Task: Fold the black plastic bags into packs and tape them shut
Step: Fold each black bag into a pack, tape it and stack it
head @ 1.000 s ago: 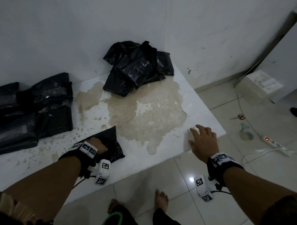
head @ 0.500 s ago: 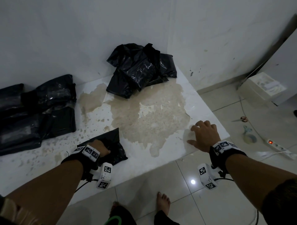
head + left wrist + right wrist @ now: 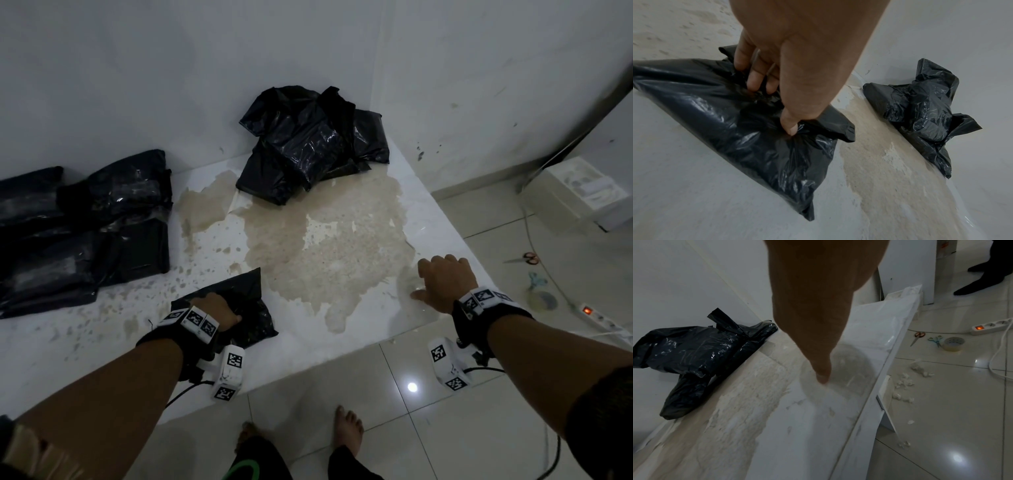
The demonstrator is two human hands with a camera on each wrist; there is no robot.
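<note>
Head view: the left hand point(image 3: 215, 308) clenches the gathered top of a black plastic bag point(image 3: 246, 291) near the front edge of the white table point(image 3: 342, 349); the right hand point(image 3: 445, 284) is on a clear tape roll point(image 3: 416, 291) at the table's right side. More black bags lie heaped at the far corner point(image 3: 311, 144), with others along the left point(image 3: 85, 222).
Left wrist view: fingers point(image 3: 756, 76) and thumb pinch the bag's crumpled plastic.
Right wrist view: the thumb point(image 3: 822, 374) touches the roll; whether the fingers grip it, I cannot tell.
Step (judged): taping; next, bring the tape to the held bag.
Writing: none legible.
</note>
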